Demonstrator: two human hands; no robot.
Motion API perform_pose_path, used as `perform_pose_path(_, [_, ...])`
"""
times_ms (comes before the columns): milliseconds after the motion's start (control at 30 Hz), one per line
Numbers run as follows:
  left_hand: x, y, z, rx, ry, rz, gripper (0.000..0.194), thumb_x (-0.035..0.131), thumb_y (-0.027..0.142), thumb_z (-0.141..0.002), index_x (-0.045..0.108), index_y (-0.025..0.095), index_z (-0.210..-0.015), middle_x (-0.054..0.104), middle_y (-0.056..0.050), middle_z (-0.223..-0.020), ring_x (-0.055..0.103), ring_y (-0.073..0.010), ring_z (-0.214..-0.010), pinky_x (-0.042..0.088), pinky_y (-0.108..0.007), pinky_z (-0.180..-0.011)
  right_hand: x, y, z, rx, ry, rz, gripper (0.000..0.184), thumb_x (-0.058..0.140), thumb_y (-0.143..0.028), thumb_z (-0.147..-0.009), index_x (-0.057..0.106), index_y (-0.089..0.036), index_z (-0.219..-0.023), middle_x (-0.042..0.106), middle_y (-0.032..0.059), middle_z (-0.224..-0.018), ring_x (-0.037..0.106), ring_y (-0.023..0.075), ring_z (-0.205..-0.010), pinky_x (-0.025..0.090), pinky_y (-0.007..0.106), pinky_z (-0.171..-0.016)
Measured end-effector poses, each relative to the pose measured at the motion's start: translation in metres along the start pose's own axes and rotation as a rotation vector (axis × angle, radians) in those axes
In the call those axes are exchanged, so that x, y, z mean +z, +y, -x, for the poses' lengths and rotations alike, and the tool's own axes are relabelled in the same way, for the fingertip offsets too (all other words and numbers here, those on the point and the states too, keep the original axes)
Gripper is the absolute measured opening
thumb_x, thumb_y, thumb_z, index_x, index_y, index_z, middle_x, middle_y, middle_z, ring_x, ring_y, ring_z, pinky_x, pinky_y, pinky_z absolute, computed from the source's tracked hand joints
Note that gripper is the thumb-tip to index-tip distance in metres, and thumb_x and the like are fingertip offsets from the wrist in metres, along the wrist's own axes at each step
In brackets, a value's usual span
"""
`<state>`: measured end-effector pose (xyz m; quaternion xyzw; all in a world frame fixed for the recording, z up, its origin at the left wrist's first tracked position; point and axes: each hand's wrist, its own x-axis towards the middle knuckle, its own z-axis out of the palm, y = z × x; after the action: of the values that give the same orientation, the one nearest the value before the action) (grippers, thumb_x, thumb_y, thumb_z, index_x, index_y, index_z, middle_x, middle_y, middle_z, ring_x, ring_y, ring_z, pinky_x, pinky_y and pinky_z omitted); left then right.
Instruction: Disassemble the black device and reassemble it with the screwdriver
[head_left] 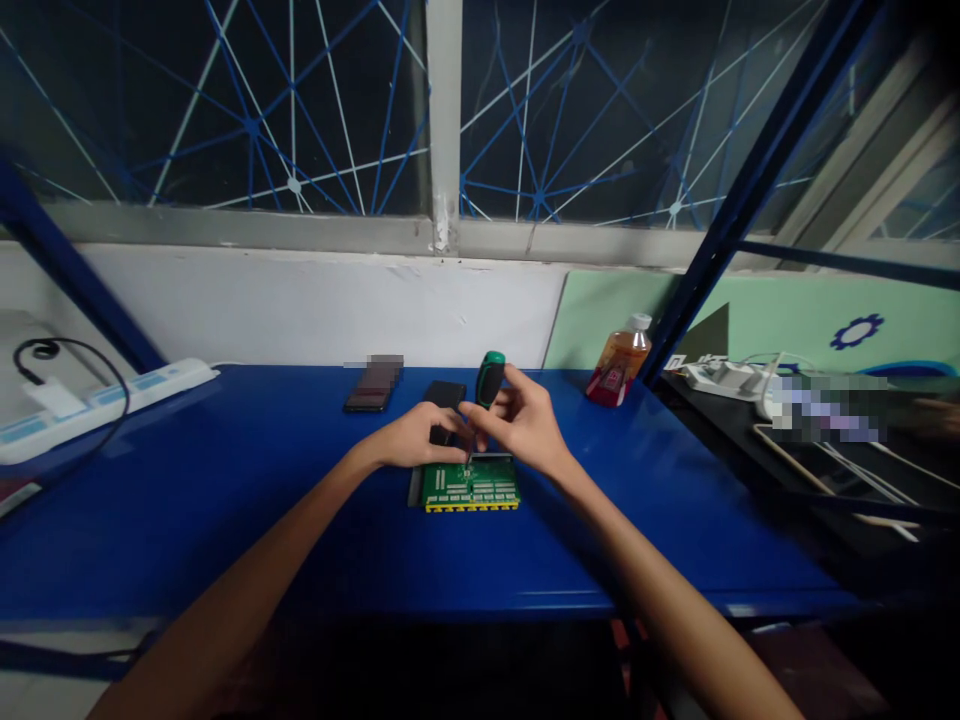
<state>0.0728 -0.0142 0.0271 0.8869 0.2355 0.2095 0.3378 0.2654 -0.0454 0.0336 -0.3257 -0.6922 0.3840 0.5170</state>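
A green circuit board point(471, 487) with a row of yellow connectors along its near edge lies flat on the blue table point(225, 500). My right hand point(525, 420) is wrapped round a screwdriver point(489, 382) with a green and black handle, held upright with its tip down on the board. My left hand point(416, 437) sits just left of it, fingers pinched at the screwdriver's lower shaft above the board. A black object point(444, 397) lies partly hidden behind my left hand.
A dark phone point(373, 387) lies behind the hands. A bottle of orange liquid point(619, 361) stands at the back right. A white power strip point(97, 405) with a black cable sits at the left. A second dark bench point(825, 470) with cables is at the right.
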Motion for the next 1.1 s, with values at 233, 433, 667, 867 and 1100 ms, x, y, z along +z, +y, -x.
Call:
perform_pose_path(233, [-0.004,0.008,0.0,0.014,-0.161,0.043,0.015,0.07,0.025,-0.081,0.074,0.015,-0.092,0.073,-0.009,-0.094,0.066,-0.0201,-0.088,0.049,-0.031,-0.08,-0.001,0.006,0.014,-0.032,-0.096,0.134,0.023,0.068,-0.027,-0.077,0.048,-0.022,-0.086,0.058,-0.0057,-0.059,0.056,0.0111,-0.044,0.041,0.023,-0.041])
perform_pose_path(433, [0.005,0.003,0.0,-0.123,-0.174,0.042,0.021,0.069,0.032,-0.081,0.074,0.012,-0.085,0.071,-0.006,-0.078,0.062,-0.0162,-0.07,0.045,-0.027,-0.064,-0.003,0.008,0.018,-0.13,-0.079,0.34,0.019,0.066,-0.027,-0.075,0.048,-0.022,-0.078,0.052,-0.0064,-0.058,0.048,0.0088,-0.046,0.037,0.023,-0.042])
perform_pose_path(667, [0.009,0.001,0.0,-0.113,-0.14,0.004,0.024,0.068,0.035,-0.081,0.074,0.012,-0.08,0.067,-0.004,-0.07,0.057,-0.0139,-0.064,0.042,-0.025,-0.059,-0.002,0.005,0.018,-0.118,-0.08,0.347,0.019,0.064,-0.031,-0.076,0.046,-0.022,-0.078,0.051,-0.0062,-0.058,0.046,0.0091,-0.047,0.037,0.023,-0.043])
perform_pose_path(867, [0.01,0.003,0.001,-0.101,-0.113,-0.025,0.027,0.066,0.036,-0.081,0.071,0.012,-0.07,0.06,-0.001,-0.061,0.05,-0.011,-0.056,0.037,-0.024,-0.053,-0.002,0.002,0.019,-0.112,-0.098,0.355,0.016,0.063,-0.029,-0.076,0.049,-0.023,-0.079,0.052,-0.0061,-0.059,0.045,0.009,-0.047,0.036,0.023,-0.043])
perform_pose_path(1100, [0.01,0.003,0.001,-0.084,-0.126,-0.05,0.022,0.066,0.031,-0.082,0.071,0.011,-0.071,0.06,-0.002,-0.062,0.049,-0.0106,-0.057,0.037,-0.024,-0.054,-0.003,0.002,0.02,-0.122,-0.112,0.341,0.014,0.063,-0.026,-0.076,0.051,-0.022,-0.081,0.054,-0.0055,-0.061,0.047,0.0087,-0.048,0.038,0.023,-0.044])
